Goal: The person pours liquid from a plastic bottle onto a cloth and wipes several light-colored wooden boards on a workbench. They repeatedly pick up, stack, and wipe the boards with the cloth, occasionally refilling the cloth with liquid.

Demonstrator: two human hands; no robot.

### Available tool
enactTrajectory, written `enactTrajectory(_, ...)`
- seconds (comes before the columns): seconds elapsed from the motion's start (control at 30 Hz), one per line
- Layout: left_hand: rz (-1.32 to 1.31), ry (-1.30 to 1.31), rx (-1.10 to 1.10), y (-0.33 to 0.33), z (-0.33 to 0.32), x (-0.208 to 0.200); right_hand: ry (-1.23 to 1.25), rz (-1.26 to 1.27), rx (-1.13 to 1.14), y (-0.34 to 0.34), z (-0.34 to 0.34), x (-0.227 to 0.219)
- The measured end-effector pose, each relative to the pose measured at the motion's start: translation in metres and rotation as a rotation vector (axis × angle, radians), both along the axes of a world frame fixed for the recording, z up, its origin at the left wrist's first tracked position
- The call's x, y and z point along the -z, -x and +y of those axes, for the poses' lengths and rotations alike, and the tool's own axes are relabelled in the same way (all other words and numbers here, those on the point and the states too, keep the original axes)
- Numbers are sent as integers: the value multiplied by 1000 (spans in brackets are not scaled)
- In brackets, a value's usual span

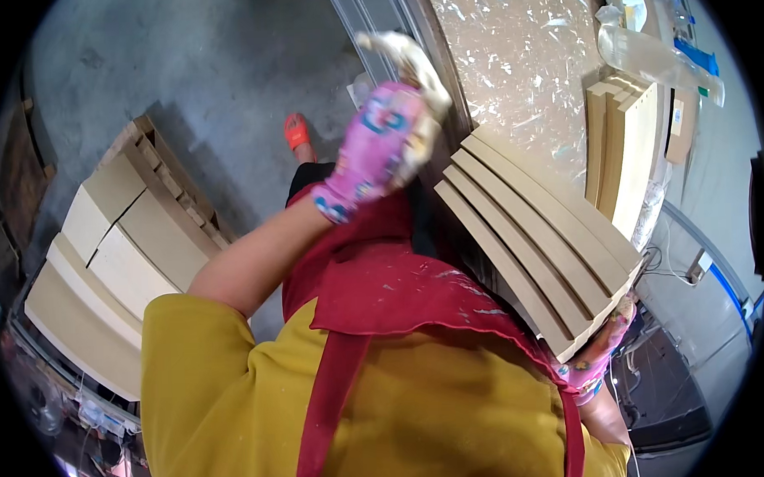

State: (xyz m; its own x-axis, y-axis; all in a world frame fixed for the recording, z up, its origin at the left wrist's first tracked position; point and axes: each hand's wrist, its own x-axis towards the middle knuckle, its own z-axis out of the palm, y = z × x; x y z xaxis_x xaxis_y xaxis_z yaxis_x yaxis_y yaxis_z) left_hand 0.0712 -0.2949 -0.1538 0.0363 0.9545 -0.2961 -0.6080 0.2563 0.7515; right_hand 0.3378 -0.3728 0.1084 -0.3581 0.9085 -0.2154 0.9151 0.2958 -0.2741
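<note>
My left hand (387, 129), in a pink patterned glove with whitish coated fingers, is raised beside the table edge. It is partly blurred; its fingers look stretched and curved, with nothing visible in them. Against my right side lies a stepped stack of long beige boards (537, 225), their edges offset like stairs. At the near right end of this stack, my right hand (601, 353), gloved alike, holds it from the outside. Its fingertips are partly hidden by the boards.
A worktable with a scuffed brown top (519, 57) stands ahead on the right. More boards (623, 146) and plastic wrap (653, 57) lie on it. To the left, stacked pale panels (137, 222) rest by a wooden pallet (182, 174) on the concrete floor (199, 68).
</note>
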Motion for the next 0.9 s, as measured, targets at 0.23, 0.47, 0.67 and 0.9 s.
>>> enactTrajectory(0.23,442,-553,47,-17,3,-85,53,136,146,11,4,6)
enactTrajectory(0.47,396,-429,225,-19,-11,-10,4,-59,-96,11,13,-7)
enactTrajectory(0.67,86,154,294,-19,-34,9,43,21,-6,19,16,-8)
enactTrajectory(0.9,606,-713,242,-7,44,-111,-18,155,22,29,30,9)
